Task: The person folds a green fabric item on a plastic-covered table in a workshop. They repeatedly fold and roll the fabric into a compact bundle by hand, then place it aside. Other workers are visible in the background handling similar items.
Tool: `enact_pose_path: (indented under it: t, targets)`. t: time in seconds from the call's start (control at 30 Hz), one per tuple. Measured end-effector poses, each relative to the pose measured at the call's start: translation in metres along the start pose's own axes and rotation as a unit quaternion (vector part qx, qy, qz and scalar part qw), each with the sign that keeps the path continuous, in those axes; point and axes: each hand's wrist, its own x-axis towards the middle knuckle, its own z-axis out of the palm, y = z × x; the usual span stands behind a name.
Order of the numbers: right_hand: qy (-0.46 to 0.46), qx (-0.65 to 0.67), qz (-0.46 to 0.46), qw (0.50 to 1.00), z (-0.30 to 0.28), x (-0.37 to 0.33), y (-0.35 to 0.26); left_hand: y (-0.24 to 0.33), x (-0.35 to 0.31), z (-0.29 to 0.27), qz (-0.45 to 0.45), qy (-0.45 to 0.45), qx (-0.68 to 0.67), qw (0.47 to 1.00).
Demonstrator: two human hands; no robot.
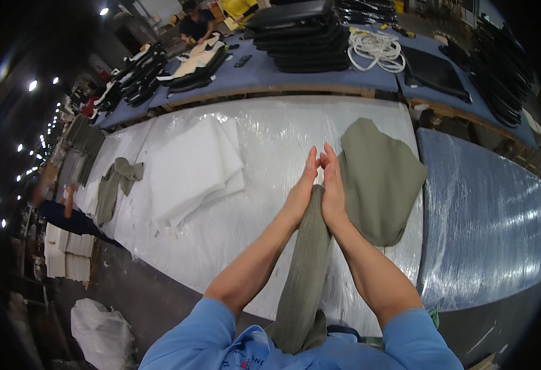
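Note:
A long folded piece of olive-green fabric (302,271) runs from my chest up to my hands, and its far end is pressed between my palms. From the left, my left hand (304,192) presses on it with straight fingers pointing away from me. My right hand (333,192) faces it from the other side, fingers also straight, the fingertips of both nearly meeting. What the inner sides of the palms do is hidden. Just right of my right hand, a wide olive-green fabric piece (381,182) lies flat on the plastic-wrapped white table (270,126).
White padding sheets (193,169) are stacked to the left, with a crumpled olive-green cloth (119,182) beyond. A blue plastic-wrapped surface (480,216) adjoins on the right. Behind stands a blue table (239,77) bearing black cushions (298,37) and coiled white cord (375,50). People work at far left and back.

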Motion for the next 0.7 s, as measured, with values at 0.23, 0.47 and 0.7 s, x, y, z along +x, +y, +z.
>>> enact_pose_path:
  t: [0.23,0.47,0.7]
  targets:
    - [0.017,0.024,-0.041,0.999,-0.001,-0.017,-0.001,0.026,-0.01,0.011,0.003,0.029,0.057,0.998]
    - [-0.044,-0.053,0.014,0.998,-0.011,-0.04,-0.023,0.012,-0.059,0.009,-0.038,0.061,-0.084,0.994]
    - [-0.019,-0.107,-0.075,0.991,-0.004,-0.086,-0.033,0.021,-0.094,0.023,-0.075,0.056,-0.028,0.995]
